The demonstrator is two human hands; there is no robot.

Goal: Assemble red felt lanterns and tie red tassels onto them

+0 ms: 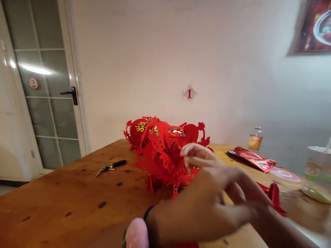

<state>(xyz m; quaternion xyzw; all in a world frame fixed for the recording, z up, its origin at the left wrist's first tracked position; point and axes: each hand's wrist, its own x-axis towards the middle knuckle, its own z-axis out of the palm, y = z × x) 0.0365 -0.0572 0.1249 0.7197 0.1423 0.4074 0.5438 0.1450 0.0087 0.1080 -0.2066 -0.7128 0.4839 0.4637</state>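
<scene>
Red cut-paper lanterns (170,151) with gold and printed decorations stand bunched together at the table's far middle, with small red tassels hanging below. My right hand (204,160) reaches in from the lower right; its loosely bent fingers are apart in front of the lanterns, and nothing shows in them. Whether they touch the paper is unclear. Closer to the camera, my left hand (204,203), with a black band and a pink ornament at the wrist, crosses in front of my right hand. Its blurred fingers point right, apart, with nothing visible in them.
Black-handled pliers (110,167) lie on the wooden table (77,193) at left. Toward the right are a red packet (252,158), an orange-labelled bottle (256,139), a pink disc (286,174), red tassels (275,199) and a clear cup (317,174).
</scene>
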